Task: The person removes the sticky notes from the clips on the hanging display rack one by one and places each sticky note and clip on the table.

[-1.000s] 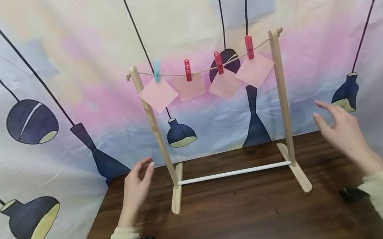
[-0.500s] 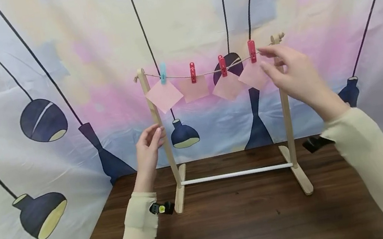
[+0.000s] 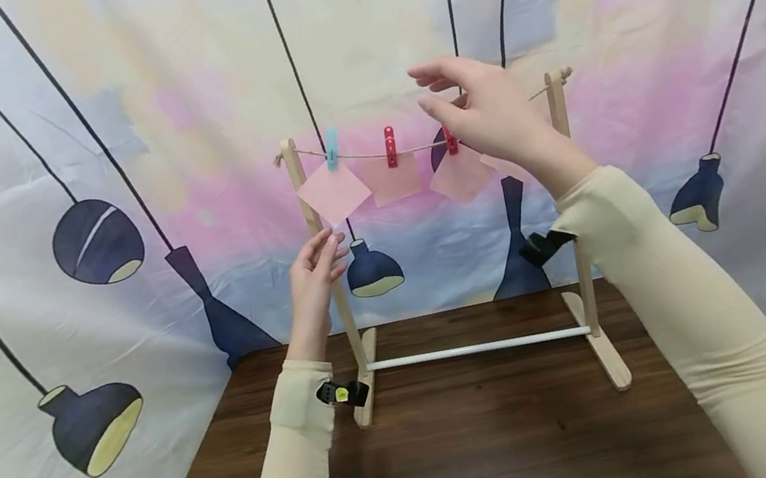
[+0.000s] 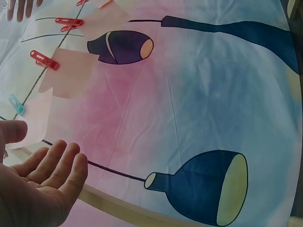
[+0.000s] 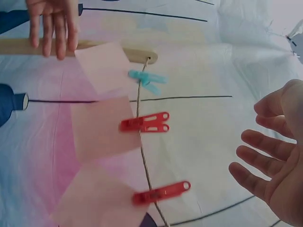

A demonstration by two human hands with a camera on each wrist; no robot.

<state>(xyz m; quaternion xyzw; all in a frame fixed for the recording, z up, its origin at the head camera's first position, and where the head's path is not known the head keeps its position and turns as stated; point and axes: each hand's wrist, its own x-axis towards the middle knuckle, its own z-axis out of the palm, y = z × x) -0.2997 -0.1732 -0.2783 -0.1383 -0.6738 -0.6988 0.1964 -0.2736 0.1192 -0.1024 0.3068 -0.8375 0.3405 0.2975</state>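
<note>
Pink paper squares hang by clothespins from a twine line [image 3: 360,156] on a wooden stand. A light blue clothespin [image 3: 332,148] grips the leftmost pink paper [image 3: 334,193]. Red clothespins [image 3: 390,146] hold the others; my right arm hides part of the rightmost paper [image 3: 504,166]. My right hand [image 3: 481,100] hovers above the line near the third clothespin [image 3: 451,141], fingers loosely bent, holding nothing. Just below the leftmost paper, my left hand [image 3: 317,279] is raised beside the left post [image 3: 345,313] with relaxed fingers. In the right wrist view the blue clothespin [image 5: 147,78] shows beyond my fingers.
The stand's right post [image 3: 585,273] rises at the right, and a white rod [image 3: 477,348] joins its feet low over the brown wooden table [image 3: 485,442]. A cloth backdrop [image 3: 350,41] printed with hanging lamps covers the wall close behind.
My right hand has come up from beside the stand, past the right post, and leftward over the line. My left hand has risen toward the leftmost paper. Papers and clothespins still hang.
</note>
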